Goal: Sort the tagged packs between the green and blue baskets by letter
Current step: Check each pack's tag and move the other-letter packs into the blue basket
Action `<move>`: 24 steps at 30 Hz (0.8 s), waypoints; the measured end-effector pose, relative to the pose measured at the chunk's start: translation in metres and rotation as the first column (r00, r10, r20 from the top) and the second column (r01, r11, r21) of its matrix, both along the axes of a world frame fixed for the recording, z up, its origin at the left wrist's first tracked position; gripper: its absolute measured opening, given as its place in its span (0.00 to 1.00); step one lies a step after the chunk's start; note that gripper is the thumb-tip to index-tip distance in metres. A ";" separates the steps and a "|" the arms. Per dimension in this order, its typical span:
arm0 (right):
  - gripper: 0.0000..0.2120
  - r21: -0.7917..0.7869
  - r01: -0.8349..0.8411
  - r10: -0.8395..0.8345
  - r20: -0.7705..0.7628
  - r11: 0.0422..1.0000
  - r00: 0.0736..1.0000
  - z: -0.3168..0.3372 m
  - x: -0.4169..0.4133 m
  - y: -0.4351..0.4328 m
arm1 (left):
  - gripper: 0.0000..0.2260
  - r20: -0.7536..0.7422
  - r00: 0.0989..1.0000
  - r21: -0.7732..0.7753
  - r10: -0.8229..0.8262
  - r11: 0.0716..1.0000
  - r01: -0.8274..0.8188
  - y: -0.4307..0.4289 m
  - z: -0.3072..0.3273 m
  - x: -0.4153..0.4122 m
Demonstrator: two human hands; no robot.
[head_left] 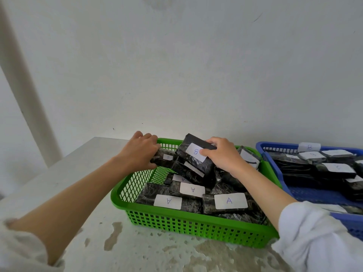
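B pack (198, 162) sits raised at 12 o'clock of the green basket (117, 195); your right hand (223, 155) clamps its end, thumb on the tag (194, 152). Looks light, soft, slick-wrapped: squeeze the body, not the tag. Your left hand (140, 151) grips a second pack (166, 159) at 10 o'clock, letter unreadable. The blue basket (275, 165) is at 3 o'clock.

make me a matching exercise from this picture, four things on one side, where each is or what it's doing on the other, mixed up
Things
1. left hand
2. right hand
3. A packs
4. blue basket

Place or state
a. lie flat at the near end of the green basket
b. stands right of the green basket
c. grips the B pack
d. grips the corner pack at the green basket's far left

Pairs: 1-d, 2-c, 3-a, 4-b
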State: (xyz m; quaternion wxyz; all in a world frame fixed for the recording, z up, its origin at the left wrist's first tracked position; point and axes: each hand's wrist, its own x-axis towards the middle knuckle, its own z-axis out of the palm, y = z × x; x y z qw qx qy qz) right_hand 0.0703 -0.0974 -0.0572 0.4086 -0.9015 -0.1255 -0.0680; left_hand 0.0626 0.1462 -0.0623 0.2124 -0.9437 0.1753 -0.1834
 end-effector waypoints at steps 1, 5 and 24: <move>0.13 -0.002 -0.005 0.005 -0.001 1.000 1.000 0.000 0.000 0.000 | 0.23 -0.002 1.000 -0.009 0.001 1.000 -0.001 0.001 0.001 -0.001; 0.13 -0.022 -0.005 0.005 0.022 1.000 1.000 0.000 0.000 -0.002 | 0.22 -0.035 0.999 -0.034 -0.007 0.999 0.006 0.002 0.008 -0.010; 0.12 0.277 0.254 -0.315 0.204 0.927 0.927 0.031 -0.036 -0.060 | 0.17 -0.009 0.991 -0.950 0.130 -0.312 0.032 -0.038 0.042 -0.058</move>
